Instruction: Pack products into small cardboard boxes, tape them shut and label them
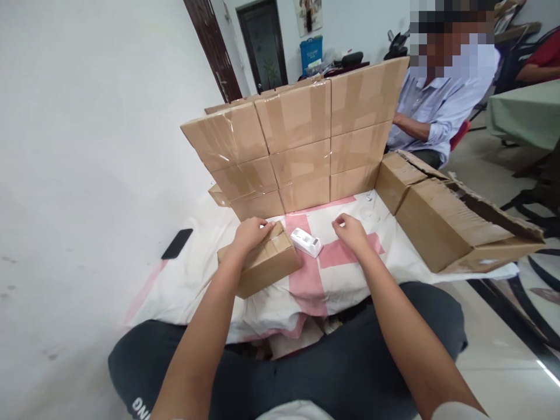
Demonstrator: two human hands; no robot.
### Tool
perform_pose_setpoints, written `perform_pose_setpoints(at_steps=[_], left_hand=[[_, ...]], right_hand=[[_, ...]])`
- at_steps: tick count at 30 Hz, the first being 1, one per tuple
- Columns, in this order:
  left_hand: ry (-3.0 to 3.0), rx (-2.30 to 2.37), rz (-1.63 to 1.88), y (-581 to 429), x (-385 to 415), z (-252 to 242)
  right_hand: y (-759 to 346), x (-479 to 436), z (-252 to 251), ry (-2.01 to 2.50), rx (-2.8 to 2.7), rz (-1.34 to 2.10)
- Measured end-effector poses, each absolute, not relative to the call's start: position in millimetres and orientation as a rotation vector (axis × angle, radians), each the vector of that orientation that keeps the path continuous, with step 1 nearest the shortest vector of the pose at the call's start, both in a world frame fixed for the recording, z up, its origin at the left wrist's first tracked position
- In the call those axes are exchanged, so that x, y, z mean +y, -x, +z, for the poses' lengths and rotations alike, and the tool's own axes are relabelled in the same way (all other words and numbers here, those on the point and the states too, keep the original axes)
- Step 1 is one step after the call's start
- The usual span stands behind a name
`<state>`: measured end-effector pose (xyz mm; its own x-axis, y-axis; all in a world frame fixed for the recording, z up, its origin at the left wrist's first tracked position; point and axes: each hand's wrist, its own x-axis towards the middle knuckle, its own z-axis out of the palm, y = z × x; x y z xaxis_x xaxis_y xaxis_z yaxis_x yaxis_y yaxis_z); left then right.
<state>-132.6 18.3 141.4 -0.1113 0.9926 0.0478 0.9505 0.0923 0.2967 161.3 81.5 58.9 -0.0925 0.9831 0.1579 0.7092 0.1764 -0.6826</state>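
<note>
My left hand (251,234) rests over the top of a small brown cardboard box (268,273), its fingers bent and pressed to the upper edge near a taped seam. Right of the box, and close against it, lies a small white object with printed labels (307,242); its kind is unclear. My right hand (351,231) hovers above the cloth (262,312) to the right of that white object. Its thumb and fingertips are pinched together, and whatever may be between them is too small to make out.
Behind my hands stands a tall panel of taped cardboard boxes (301,119). A torn open carton (450,219) sits at the right. A black phone (177,244) lies at the left by the wall. Beyond the panel sits a person in a light shirt (455,105).
</note>
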Motion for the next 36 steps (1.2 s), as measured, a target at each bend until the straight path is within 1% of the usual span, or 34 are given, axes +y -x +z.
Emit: perform_pose_setpoints(at_steps=[2, 9, 17, 23, 25, 29, 31, 36], left_hand=[[-1.963, 2.202, 0.388, 132.2, 17.3, 141.6], [-1.991, 2.183, 0.411, 131.7, 7.9, 145.7], [-2.109, 2.177, 0.442, 125.0, -10.8, 151.3], [-2.438, 2.211, 0.475, 88.4, -64.0, 146.1], [-2.489, 2.259, 0.542, 77.1, -83.7, 137.9], [-2.599, 2.242, 0.832, 67.7, -107.2, 122.5], [-2.624, 2.202, 0.954, 67.7, -110.2, 118.8], [-2.614, 2.163, 1.086, 68.2, -111.3, 117.6]], right_hand=[[-164.7, 85.3, 55.4, 1.613, -1.907, 0.615], [-124.8, 61.0, 40.8, 1.414, -2.223, 0.759], [-120.8, 58.2, 38.8, 1.429, -2.312, 0.664], [-117.0, 56.1, 38.6, 1.407, -2.308, 0.555], [-115.5, 56.5, 35.9, 1.413, -2.299, 0.538], [-111.3, 56.1, 31.6, 1.444, -2.277, 0.49], [-107.9, 52.8, 31.2, 1.441, -2.281, 0.394], [-96.1, 35.3, 33.2, 1.296, -2.284, 0.063]])
